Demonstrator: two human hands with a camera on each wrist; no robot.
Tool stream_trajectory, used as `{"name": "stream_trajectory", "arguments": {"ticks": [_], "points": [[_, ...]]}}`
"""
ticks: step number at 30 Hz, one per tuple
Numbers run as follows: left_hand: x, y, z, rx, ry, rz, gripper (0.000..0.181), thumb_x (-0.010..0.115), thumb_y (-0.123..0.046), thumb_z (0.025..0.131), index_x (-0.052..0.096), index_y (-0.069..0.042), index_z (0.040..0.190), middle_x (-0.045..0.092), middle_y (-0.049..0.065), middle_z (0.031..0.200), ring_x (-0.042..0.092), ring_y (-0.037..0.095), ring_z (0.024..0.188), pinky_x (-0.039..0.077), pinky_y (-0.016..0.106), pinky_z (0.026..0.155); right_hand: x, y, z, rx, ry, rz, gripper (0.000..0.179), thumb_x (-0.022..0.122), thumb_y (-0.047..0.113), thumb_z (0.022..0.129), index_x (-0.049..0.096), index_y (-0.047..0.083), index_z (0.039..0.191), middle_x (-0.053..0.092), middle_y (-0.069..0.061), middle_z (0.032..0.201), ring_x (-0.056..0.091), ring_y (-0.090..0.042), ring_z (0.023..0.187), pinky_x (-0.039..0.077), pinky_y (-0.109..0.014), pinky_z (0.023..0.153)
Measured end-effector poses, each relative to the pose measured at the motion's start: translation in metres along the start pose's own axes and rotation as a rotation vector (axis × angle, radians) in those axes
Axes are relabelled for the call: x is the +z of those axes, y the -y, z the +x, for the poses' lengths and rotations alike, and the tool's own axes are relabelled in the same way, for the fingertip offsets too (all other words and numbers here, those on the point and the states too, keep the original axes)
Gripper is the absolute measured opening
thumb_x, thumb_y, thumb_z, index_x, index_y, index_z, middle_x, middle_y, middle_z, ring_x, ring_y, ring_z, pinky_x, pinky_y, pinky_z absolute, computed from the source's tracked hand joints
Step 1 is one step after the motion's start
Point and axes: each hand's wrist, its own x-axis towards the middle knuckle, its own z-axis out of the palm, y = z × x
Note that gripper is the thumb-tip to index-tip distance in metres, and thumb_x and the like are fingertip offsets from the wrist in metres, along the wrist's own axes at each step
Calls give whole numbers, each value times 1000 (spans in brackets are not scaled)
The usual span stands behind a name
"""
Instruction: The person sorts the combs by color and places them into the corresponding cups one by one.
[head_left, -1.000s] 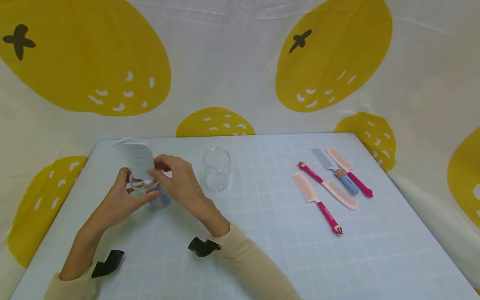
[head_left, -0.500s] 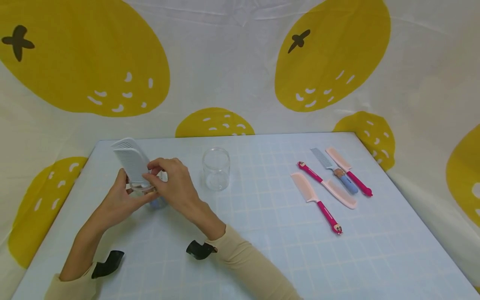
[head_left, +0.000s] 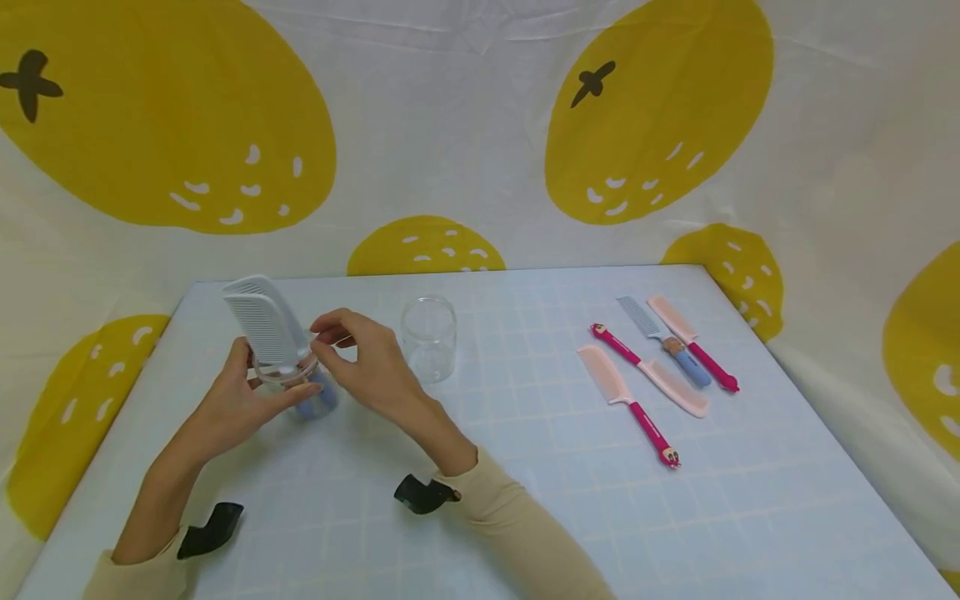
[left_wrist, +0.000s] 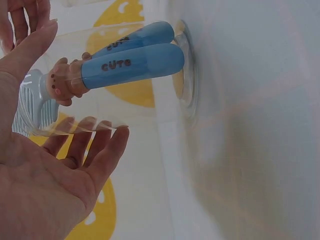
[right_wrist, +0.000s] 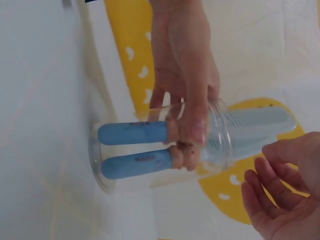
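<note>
Two pale-blue combs stand in a clear glass cup (right_wrist: 110, 187), handles down. Their toothed heads, the front comb (head_left: 264, 335) and the back comb (head_left: 246, 286), stick out above the rim and lean left. Through the glass in the left wrist view, the blue handle (left_wrist: 135, 66) of one shows lettering and a small brown figure. My left hand (head_left: 232, 408) holds the cup around its side, thumb in front and fingers behind. Just right of the comb heads is my right hand (head_left: 375, 367), fingers loosely bent, fingertips beside the comb edge and gripping nothing visible.
A second clear glass cup (head_left: 429, 342) stands right of my hands. Further right lie several combs: a pink comb with magenta handle (head_left: 652, 433), another pink comb (head_left: 675, 387), a blue-handled comb (head_left: 688, 365) and a pink comb (head_left: 712, 367) at the back.
The right hand pinched the front comb's edge, tilted it left beside the other comb, then drew slightly right, away from it. The left hand stays on the cup.
</note>
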Motion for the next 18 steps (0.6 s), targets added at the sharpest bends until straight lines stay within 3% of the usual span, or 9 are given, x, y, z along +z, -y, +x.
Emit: {"name": "stream_trajectory", "arguments": {"ticks": [9,18], "points": [[-1,0,0,-31,3,19,97,80,-25,92,8,-3,152,27,21,150,35,39,133,32,74,106,-20,1,-8,-64,-18,72,17,66,2,99,64,-3,115,70,-11,109,67,-16,96,54,-17,91],[-1,0,2,-40,10,12,99,80,-25,92,6,-4,154,25,22,152,34,42,134,30,75,107,-39,-2,-19,-81,-63,72,16,66,1,99,64,-2,114,69,-11,108,65,-16,95,56,-19,88]]}}
